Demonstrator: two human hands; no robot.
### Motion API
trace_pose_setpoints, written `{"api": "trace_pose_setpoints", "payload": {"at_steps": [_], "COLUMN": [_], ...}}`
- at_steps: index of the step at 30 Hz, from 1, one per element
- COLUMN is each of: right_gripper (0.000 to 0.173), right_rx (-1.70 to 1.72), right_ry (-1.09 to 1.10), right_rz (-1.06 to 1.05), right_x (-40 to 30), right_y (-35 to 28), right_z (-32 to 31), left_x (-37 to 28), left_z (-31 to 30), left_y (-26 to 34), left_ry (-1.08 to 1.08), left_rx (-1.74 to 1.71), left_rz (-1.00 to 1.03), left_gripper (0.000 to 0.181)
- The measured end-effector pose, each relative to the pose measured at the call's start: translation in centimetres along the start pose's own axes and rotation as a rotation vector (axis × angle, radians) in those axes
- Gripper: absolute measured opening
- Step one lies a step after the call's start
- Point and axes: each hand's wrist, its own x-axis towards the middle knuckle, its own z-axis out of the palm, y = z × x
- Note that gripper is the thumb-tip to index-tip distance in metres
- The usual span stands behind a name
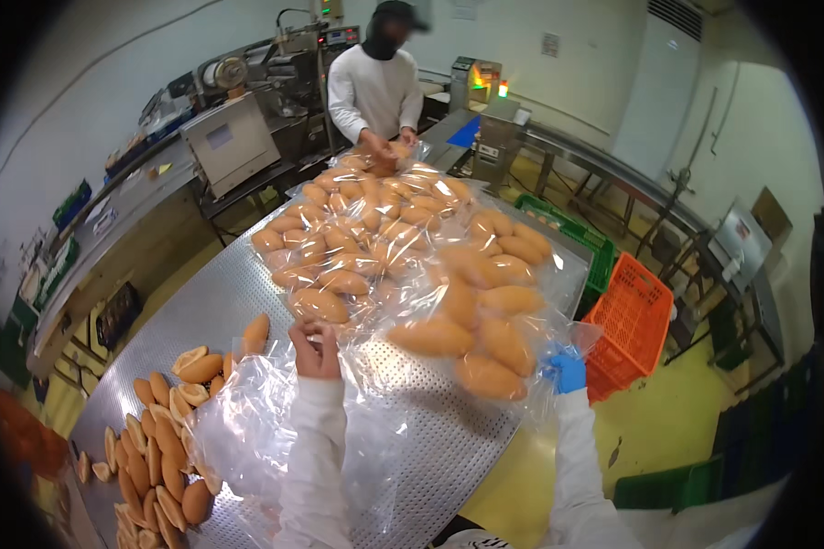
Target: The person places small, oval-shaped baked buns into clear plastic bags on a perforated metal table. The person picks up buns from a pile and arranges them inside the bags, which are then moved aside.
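Observation:
My right hand, in a blue glove, grips the edge of a clear plastic bag of bread rolls over the right part of the perforated metal table. My bare left hand has curled fingers near the bagged roll at the front of the heap; whether it pinches plastic is unclear. Many bagged rolls cover the far half of the table. Empty clear bags lie under and beside my left forearm. Loose rolls, some split, are piled at the left.
A co-worker stands at the far end with both hands on bagged rolls. An orange plastic crate and a green crate stand right of the table. Machines and a long bench line the left; a conveyor runs at the back right.

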Motion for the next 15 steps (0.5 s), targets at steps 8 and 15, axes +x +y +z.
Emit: {"api": "trace_pose_setpoints", "payload": {"at_steps": [8,15], "right_gripper": [0.031,0.022], "right_rx": [-2.586,-2.275], "right_ry": [0.034,0.143], "right_rz": [-0.251,-0.377], "right_x": [15.7,23.4], "right_y": [18.4,15.9], "right_z": [-1.6,0.4], "left_x": [-25.2,-38.7], "left_z": [-10.6,-18.7], "left_y": [-7.6,-4.6], "left_ry": [0.102,0.514], "left_rx": [0.06,0.176], "left_rz": [-0.5,-0.694], "left_gripper": [0.033,0.029]}}
